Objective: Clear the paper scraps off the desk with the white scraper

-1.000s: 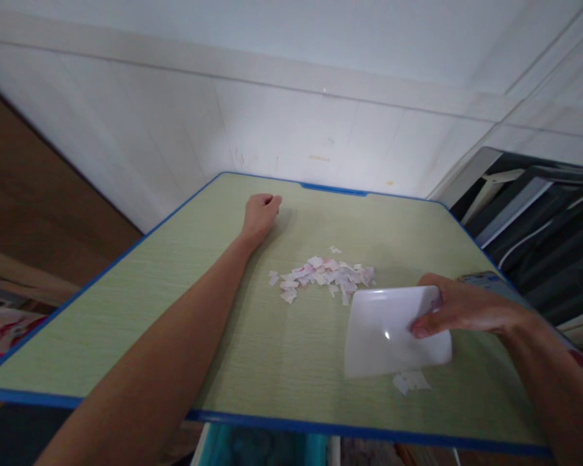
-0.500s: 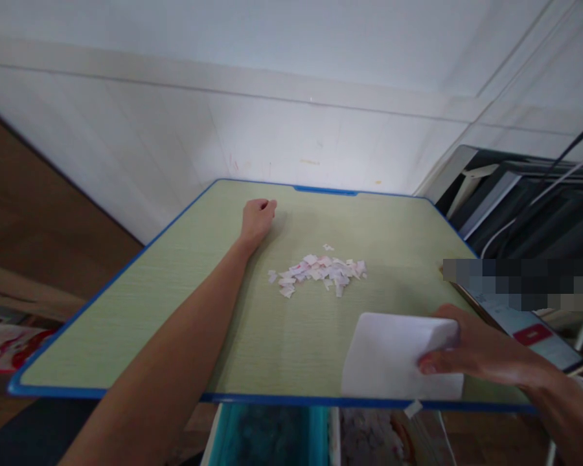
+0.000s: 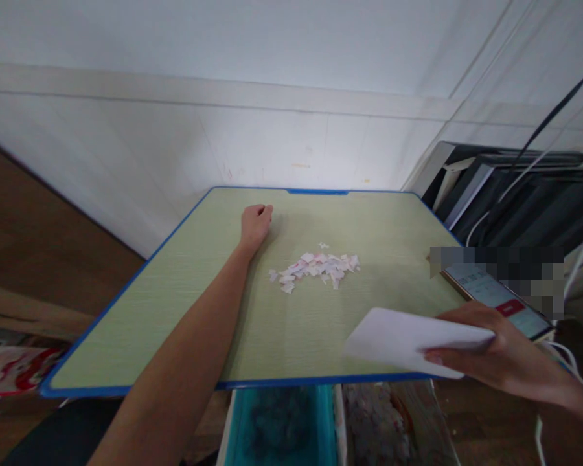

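One head-worn camera faced forward and down across the table (image 3: 393, 233) from above its near side — near enough that it spanned most of the width — toward the white wall (image 3: 272, 142).

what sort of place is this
Probably a makeshift work corner, perhaps in a home: a blue-edged tabletop by a white wall, with small paper scraps on it and a teal bin below.

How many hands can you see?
2. The bare left hand, loosely curled, is left of the torn whitish paper scraps on the pale green, blue-edged tabletop. The bare right hand grips a smooth white squarish piece.
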Action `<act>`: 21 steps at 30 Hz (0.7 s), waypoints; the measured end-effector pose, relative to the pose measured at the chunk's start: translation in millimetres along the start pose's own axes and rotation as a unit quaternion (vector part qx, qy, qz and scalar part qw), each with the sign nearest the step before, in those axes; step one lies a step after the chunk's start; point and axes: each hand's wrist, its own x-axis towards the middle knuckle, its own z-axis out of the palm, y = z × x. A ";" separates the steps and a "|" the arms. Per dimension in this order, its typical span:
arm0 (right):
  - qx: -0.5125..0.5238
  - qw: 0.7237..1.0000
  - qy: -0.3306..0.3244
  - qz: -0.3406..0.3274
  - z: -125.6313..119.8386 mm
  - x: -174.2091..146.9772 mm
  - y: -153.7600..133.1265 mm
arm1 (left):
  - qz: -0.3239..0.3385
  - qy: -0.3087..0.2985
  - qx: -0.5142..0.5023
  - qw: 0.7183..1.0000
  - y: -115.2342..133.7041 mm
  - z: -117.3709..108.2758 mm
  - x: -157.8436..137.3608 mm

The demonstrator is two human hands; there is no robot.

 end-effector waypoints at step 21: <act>0.196 0.959 0.189 0.075 -47.6 119.8 62.6 | -0.003 -0.019 0.040 0.999 6.8 -1.2 -0.4</act>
